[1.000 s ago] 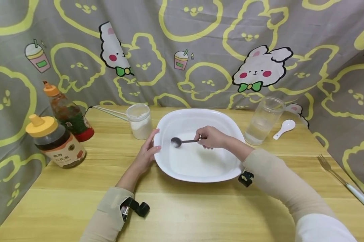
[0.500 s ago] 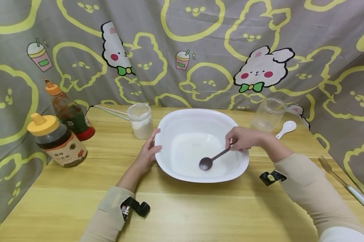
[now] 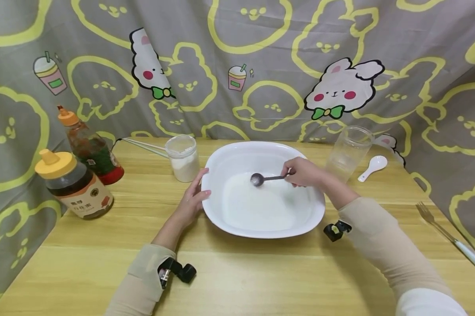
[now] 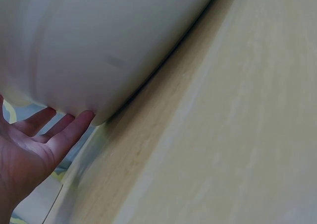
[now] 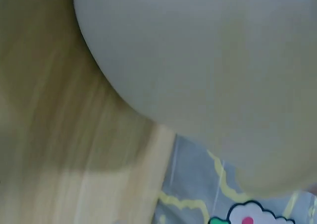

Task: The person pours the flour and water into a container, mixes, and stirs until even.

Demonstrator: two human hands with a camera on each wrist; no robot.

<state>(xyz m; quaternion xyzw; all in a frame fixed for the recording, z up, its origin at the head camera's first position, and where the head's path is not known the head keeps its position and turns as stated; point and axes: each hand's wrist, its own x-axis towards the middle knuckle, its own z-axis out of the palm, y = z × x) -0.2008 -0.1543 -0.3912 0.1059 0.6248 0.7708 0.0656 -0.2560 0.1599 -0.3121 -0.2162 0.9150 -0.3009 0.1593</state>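
A large white basin point(image 3: 266, 224) with pale, milky-looking liquid in it stands on the table. My left hand point(image 3: 191, 197) grips its left rim, thumb over the edge; in the left wrist view, the fingers point(image 4: 69, 132) reach the basin's outer wall. My right hand point(image 3: 303, 172) pinches the handle of a dark brown spoon point(image 3: 257, 179) inside the basin. The spoon's round bowl points left, with some white stuff in it. The right wrist view shows mostly the basin's outside point(image 5: 198, 60), the hand being almost out of frame.
Behind the left hand stands a jar of white powder point(image 3: 183, 164). A honey bottle point(image 3: 79, 193) and a red sauce bottle point(image 3: 93, 151) are at left. To the right are a clear glass jar point(image 3: 349, 149), a white spoon point(image 3: 373, 167) and a fork point(image 3: 450, 237). A patterned curtain hangs behind.
The dark spoon has swept from the basin's left side to its near right, then back up to the middle. My left hand stays on the rim.
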